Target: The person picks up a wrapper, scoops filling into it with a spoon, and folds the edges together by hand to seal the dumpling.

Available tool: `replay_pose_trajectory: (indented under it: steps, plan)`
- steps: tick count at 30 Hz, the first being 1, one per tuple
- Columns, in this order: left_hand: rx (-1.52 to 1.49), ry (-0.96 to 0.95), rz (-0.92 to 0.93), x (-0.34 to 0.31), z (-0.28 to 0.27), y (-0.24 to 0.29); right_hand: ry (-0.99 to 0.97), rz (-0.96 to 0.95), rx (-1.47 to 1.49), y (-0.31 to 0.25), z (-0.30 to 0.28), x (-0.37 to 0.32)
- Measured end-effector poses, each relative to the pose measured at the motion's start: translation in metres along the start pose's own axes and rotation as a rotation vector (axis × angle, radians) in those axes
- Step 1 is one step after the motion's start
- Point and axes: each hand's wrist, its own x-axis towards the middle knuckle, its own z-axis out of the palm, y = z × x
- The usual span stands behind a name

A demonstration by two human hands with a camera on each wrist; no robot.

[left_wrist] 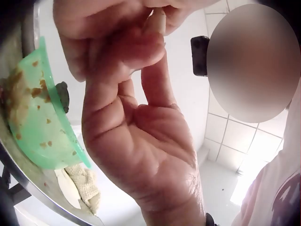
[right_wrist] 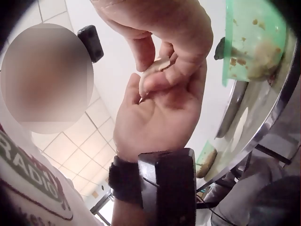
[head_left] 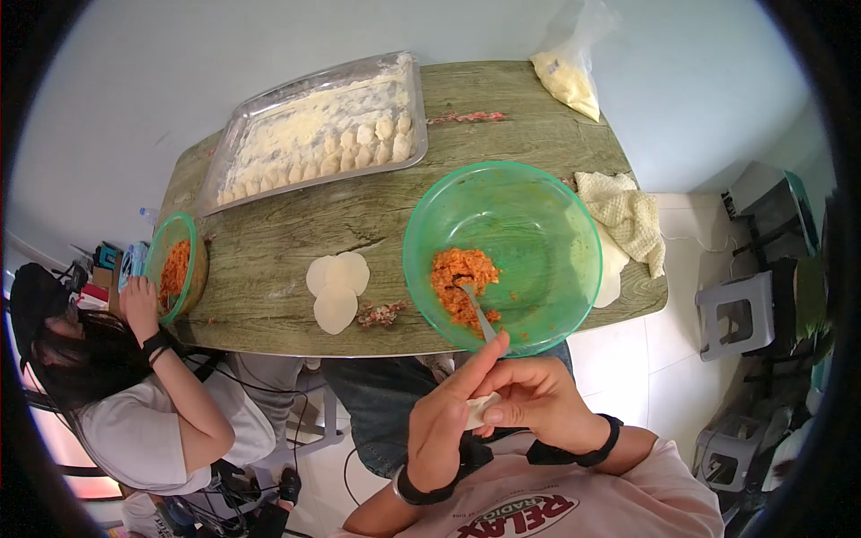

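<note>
A small white dumpling (head_left: 482, 410) is between my two hands in front of my chest, just off the table's near edge. My left hand (head_left: 437, 438) supports it from the left, index finger pointing up toward the bowl. From the other side my right hand (head_left: 543, 403) pinches its dough edge with thumb and fingers. The right wrist view shows the folded dough (right_wrist: 149, 80) over the left palm, partly covered by fingers. Beyond the hands stands a green bowl (head_left: 547, 224) with orange-red filling (head_left: 462, 273) and a spoon (head_left: 481, 314) stuck in it.
Round wrappers (head_left: 336, 305) lie left of the bowl. Behind them a metal tray (head_left: 314, 184) holds floured dumplings in rows. A cloth (head_left: 623, 215) and a bag of flour (head_left: 569, 81) are on the right. Another person (head_left: 161, 421) sits left, a hand at a second filling bowl (head_left: 195, 278).
</note>
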Motion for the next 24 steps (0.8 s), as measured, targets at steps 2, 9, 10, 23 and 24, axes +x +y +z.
replay_pose_trajectory:
  steps: [2, 9, 10, 23, 24]
  plan:
    - [0.046, 0.011, 0.020, -0.001, -0.005, -0.003, 0.004, -0.016, -0.080, -0.001, 0.000, 0.000]
    - [0.001, 0.041, 0.027, -0.001, -0.004, 0.000, 0.019, -0.068, -0.112, -0.002, 0.002, 0.002]
    - [0.000, 0.042, 0.028, -0.001, -0.006, -0.001, 0.028, -0.074, -0.110, -0.002, 0.003, 0.002]
    - [0.005, 0.131, -0.082, -0.009, -0.015, -0.003, 0.152, -0.217, -0.259, 0.001, 0.009, 0.005]
    - [0.069, 0.148, -0.142, -0.010, -0.018, -0.001, 0.151, -0.216, -0.260, 0.000, 0.010, 0.005]
